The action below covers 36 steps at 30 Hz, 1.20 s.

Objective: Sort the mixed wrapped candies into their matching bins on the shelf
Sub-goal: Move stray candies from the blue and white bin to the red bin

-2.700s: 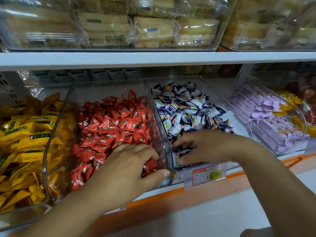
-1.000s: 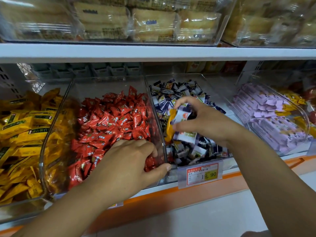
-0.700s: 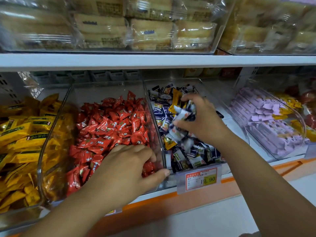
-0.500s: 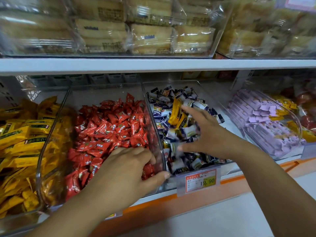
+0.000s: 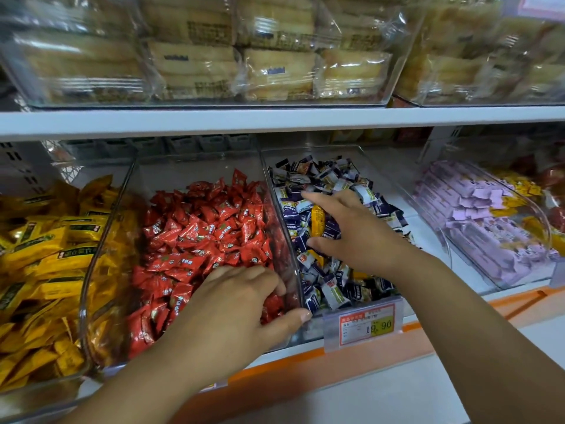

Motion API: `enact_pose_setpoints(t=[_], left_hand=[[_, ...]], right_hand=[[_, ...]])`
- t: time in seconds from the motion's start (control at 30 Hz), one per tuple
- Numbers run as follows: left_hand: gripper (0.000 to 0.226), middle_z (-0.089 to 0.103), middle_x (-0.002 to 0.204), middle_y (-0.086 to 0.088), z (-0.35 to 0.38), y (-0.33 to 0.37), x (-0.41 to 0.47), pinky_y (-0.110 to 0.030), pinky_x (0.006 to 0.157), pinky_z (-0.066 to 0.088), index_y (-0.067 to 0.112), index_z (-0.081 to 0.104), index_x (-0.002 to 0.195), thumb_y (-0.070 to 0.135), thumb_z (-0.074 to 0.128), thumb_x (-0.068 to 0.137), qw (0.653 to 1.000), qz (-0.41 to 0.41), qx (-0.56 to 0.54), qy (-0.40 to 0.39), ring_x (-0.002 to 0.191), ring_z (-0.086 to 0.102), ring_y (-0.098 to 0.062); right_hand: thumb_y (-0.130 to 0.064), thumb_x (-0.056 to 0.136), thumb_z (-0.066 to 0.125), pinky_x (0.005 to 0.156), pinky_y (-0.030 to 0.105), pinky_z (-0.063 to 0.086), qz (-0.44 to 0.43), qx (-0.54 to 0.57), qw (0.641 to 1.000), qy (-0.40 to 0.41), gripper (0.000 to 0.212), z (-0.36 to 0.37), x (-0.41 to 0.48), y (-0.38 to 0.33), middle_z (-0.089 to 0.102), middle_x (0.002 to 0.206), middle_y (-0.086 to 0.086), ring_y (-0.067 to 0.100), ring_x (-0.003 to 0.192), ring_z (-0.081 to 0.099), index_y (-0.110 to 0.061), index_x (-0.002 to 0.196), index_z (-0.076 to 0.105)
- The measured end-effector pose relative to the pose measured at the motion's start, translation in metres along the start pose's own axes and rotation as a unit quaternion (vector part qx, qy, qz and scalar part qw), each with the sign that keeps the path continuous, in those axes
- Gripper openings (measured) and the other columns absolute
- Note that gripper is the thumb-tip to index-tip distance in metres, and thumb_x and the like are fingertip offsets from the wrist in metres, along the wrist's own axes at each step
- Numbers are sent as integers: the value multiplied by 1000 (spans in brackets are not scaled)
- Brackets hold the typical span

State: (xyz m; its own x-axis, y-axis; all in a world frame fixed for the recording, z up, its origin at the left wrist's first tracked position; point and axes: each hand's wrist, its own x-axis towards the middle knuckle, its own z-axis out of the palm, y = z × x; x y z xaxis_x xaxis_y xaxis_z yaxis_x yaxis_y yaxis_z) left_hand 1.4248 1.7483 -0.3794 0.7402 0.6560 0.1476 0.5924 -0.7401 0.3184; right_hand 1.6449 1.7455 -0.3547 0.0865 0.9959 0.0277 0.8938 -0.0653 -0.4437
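Right hand (image 5: 356, 235) has dropped onto blue candies (image 5: 342, 290)

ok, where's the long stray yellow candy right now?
Head view, centre: the yellow candy lies atop the pile in the blue-and-white bin, just right of the red bin, between the right hand's forefinger and thumb.

My left hand (image 5: 241, 307) sits low and close, palm down, fingers curled over and thumb stretched right, gripping the clear bin wall (image 5: 289, 255) between them. My right hand (image 5: 351, 231) reaches further forward, palm down, fingers spread and fairly straight, thumb held apart. Both forearms are bare.
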Motion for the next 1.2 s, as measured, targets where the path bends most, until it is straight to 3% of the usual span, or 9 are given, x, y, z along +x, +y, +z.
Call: enact_pose_setpoints(t=[0.1, 0.23, 0.4, 0.53, 0.6, 0.73, 0.87, 1.03, 1.2], left_hand=[[86, 45, 126, 29, 1, -1, 0, 3, 93, 13, 44, 47, 118, 84, -1, 60, 1000, -1, 8, -11, 108, 33, 4], [85, 47, 125, 28, 2, -2, 0, 2, 92, 16, 42, 50, 118, 85, 1, 62, 1000, 2, 4, -7, 112, 37, 1], [83, 53, 119, 24, 3, -4, 1, -2, 92, 19, 39, 54, 115, 85, 5, 65, 1000, 4, -7, -4, 107, 43, 0], [83, 52, 119, 25, 4, -4, 0, -3, 92, 19, 40, 53, 114, 85, 4, 64, 1000, 5, -5, 0, 106, 43, 2], [82, 53, 119, 25, 4, -3, 1, -2, 92, 19, 39, 54, 113, 84, 5, 65, 1000, 5, -4, 2, 106, 43, 2], [79, 53, 118, 24, 5, -5, 0, -1, 93, 17, 39, 54, 113, 84, 7, 68, 1000, 6, 2, 6, 104, 41, 2], [78, 52, 116, 26, 6, -6, -1, -3, 92, 20, 41, 52, 113, 85, 6, 68, 1000, 0, -9, 14, 104, 42, 3], [60, 53, 101, 27, 1, -6, -1, -20, 79, 46, 43, 45, 105, 87, 24, 69, 988, -46, -115, 90, 96, 51, 7], [67, 44, 114, 39, -6, -4, -3, -9, 76, 40, 55, 24, 133, 82, 37, 73, 977, -36, -148, 149, 103, 43, 21]], right_hand=[[-18, 86, 67, 75, 18, 48, 11, 61, 998, 26, 30, -2, 4, 4, 42, 112, -5, 13, 89, 55, -34, 110, 58], [-8, 87, 65, 46, 9, 39, 58, 174, 978, 96, 17, -10, 1, 14, 59, 92, -5, 5, 59, 54, -25, 87, 64], [-19, 87, 69, 67, 10, 45, 64, 200, 973, 100, 12, -19, -7, 18, 67, 90, -7, 2, 81, 62, -26, 97, 70], [-41, 92, 60, 89, 25, 44, 58, 62, 996, 19, 47, -8, -9, 18, 55, 108, -12, 9, 107, 53, -39, 137, 47], [-44, 92, 58, 98, 35, 44, 48, 17, 998, 28, 49, 1, -8, 15, 55, 116, -12, 13, 116, 49, -38, 139, 44], [-31, 88, 68, 67, 16, 42, 44, 97, 990, 88, 20, -3, -10, 10, 57, 91, -22, -2, 83, 56, -31, 105, 58], [-24, 83, 74, 52, 5, 39, 35, 189, 974, 122, 16, -25, -19, 4, 68, 86, -10, -2, 64, 60, -25, 93, 60], [-28, 70, 76, 76, 20, 53, 2, 315, 947, 59, 27, -36, -34, -9, 74, 88, -3, 16, 84, 70, -22, 93, 64], [-23, 73, 75, 74, 18, 52, -68, 351, 934, -18, 22, -25, -42, -33, 74, 89, -4, 10, 81, 69, -25, 94, 69]])
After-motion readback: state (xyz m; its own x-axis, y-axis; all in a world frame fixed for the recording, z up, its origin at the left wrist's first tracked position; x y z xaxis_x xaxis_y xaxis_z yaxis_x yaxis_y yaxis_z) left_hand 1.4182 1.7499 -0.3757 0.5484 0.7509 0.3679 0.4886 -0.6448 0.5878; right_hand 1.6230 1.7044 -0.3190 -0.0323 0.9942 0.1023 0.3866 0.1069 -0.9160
